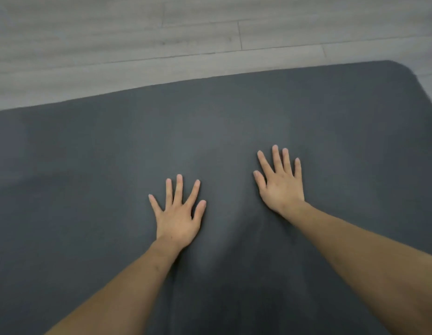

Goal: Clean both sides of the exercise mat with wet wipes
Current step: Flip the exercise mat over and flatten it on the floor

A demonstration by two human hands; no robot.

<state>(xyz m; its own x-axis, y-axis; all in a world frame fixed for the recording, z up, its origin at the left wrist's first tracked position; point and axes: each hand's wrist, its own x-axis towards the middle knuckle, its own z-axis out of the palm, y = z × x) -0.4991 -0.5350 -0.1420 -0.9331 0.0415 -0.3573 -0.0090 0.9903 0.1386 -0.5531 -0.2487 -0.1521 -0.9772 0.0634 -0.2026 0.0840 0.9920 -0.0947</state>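
The exercise mat (89, 165), dark grey and matt, was spread flat on the floor (113, 32) and filled most of the view from the left edge to the right. Its far edge was seen running slantwise, lower at the left and higher at the right, and its far right corner was rounded. Beyond that edge, pale grey wood-look planks were laid.

The left hand (177, 218) was laid palm down on the mat, near the middle of the view. Its fingers were held straight and spread apart, and nothing was gripped by it. The right hand (281, 187) was placed likewise, palm down, a little farther away and to the right of the left hand, the two being kept apart with bare mat between them. Its fingers were also straight, somewhat less spread, and nothing was held in its grip. Both bare forearms were stretched in from the near edge of the view, the left from the lower left and the right from the lower right.

A faint lighter sheen was visible on the mat between and beyond the hands. Soft shallow creases were seen on the mat between the two forearms.
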